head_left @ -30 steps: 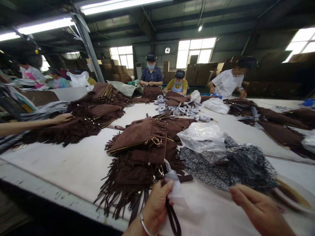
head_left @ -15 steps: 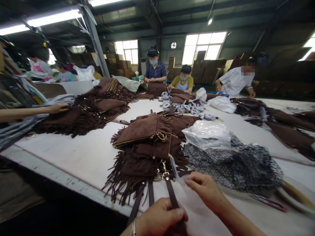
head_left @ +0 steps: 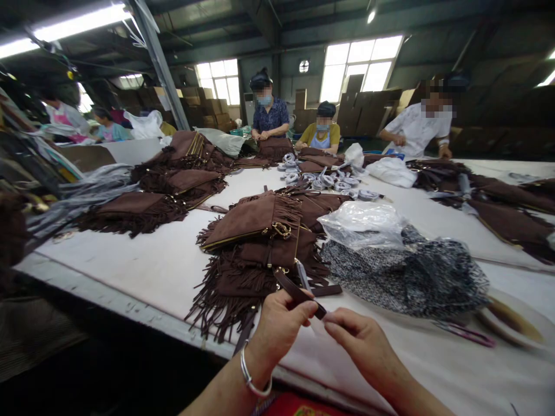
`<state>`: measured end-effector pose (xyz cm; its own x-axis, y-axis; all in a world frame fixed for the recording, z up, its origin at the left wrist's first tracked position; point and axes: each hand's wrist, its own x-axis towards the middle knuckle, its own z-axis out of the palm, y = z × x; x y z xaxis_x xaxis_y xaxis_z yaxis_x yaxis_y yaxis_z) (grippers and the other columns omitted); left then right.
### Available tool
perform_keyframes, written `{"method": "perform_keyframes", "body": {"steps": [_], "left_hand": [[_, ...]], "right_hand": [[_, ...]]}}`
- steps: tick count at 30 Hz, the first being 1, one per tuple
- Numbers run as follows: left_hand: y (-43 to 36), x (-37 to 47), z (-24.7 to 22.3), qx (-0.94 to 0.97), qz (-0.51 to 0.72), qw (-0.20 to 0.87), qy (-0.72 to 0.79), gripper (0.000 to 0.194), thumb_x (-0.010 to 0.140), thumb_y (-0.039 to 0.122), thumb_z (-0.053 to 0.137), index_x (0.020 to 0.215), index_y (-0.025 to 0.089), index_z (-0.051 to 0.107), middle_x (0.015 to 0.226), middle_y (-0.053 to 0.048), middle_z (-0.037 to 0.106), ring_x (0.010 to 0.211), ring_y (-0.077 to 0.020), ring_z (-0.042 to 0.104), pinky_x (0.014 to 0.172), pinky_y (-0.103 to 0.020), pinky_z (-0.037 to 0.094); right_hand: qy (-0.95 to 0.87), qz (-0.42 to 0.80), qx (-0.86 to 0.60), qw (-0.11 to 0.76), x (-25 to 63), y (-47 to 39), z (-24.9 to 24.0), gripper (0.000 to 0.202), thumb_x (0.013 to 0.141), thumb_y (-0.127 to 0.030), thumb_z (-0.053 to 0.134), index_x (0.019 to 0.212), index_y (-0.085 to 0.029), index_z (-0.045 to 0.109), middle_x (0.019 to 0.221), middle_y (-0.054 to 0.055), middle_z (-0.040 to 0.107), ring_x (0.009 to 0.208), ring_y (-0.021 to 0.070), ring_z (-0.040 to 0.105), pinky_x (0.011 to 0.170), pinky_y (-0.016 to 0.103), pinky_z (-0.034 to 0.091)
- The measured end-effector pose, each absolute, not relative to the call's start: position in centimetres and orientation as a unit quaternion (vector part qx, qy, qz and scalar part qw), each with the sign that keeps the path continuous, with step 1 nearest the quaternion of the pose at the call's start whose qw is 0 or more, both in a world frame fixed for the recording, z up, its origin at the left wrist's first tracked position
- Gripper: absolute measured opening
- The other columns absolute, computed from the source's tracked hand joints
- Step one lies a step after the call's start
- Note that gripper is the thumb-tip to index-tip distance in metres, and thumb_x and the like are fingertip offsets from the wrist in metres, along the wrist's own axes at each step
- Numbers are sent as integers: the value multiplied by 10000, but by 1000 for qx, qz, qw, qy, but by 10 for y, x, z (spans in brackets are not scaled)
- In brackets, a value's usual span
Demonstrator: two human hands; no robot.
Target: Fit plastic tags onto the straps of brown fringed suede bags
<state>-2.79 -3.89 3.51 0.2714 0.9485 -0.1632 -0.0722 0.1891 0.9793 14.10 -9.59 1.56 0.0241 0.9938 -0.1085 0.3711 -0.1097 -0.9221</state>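
Note:
Brown fringed bags [head_left: 245,222] lie piled on the white table [head_left: 143,266] in front of me. My left hand [head_left: 284,323], with a silver bangle at its wrist, is closed round a dark brown strap [head_left: 295,292] that curves up from the pile. Close to the strap's end, my right hand [head_left: 358,341] pinches the tip of a whitish strip, most of it hidden by the fingers. A grey wrapped piece [head_left: 302,274] hangs beside the bag's zipper, just beyond the left hand.
Clear plastic [head_left: 364,222] and black-and-white cloth [head_left: 407,271] lie right of the pile, near a tape roll [head_left: 511,320] and pink-handled tool [head_left: 470,335]. More bags [head_left: 134,208] lie left; grey coiled straps [head_left: 321,180] lie beyond. Several people work across the table.
My left hand has moved up and left, lifting the strap into a curve. My right hand has come close beside it. The other person's arm at the left has withdrawn from the bags.

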Motion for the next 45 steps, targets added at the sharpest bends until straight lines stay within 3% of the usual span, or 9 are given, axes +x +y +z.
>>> {"method": "perform_keyframes", "body": {"steps": [6, 13, 23, 45], "left_hand": [[-42, -29, 29, 504, 413, 591, 476, 183, 682, 275, 744, 805, 140, 741, 702, -47, 706, 571, -126, 555, 555, -234, 442], [-42, -33, 27, 488, 422, 600, 473, 218, 697, 310, 741, 840, 146, 728, 722, -42, 705, 597, -126, 546, 548, -228, 432], [-47, -28, 26, 478, 419, 606, 479, 202, 690, 294, 746, 819, 140, 732, 706, -35, 690, 580, -117, 525, 546, -225, 416], [-51, -27, 24, 484, 433, 600, 468, 211, 688, 291, 760, 845, 151, 735, 826, -70, 731, 781, -206, 643, 745, -281, 494]], "right_hand": [[-550, 436, -611, 366, 143, -101, 13, 287, 817, -445, 586, 837, -210, 750, 808, 31, 664, 790, 207, 584, 668, 271, 431], [-530, 424, -635, 369, 143, -102, 12, 266, 798, -412, 608, 695, -192, 718, 648, -2, 578, 666, 167, 538, 603, 249, 395], [-511, 428, -639, 383, 141, -102, 7, 255, 758, -425, 646, 729, -190, 742, 702, 20, 647, 693, 188, 560, 619, 267, 416], [-472, 469, -643, 379, 140, -101, 2, 237, 729, -411, 669, 730, -186, 745, 694, 17, 687, 696, 195, 589, 621, 257, 427]]}}
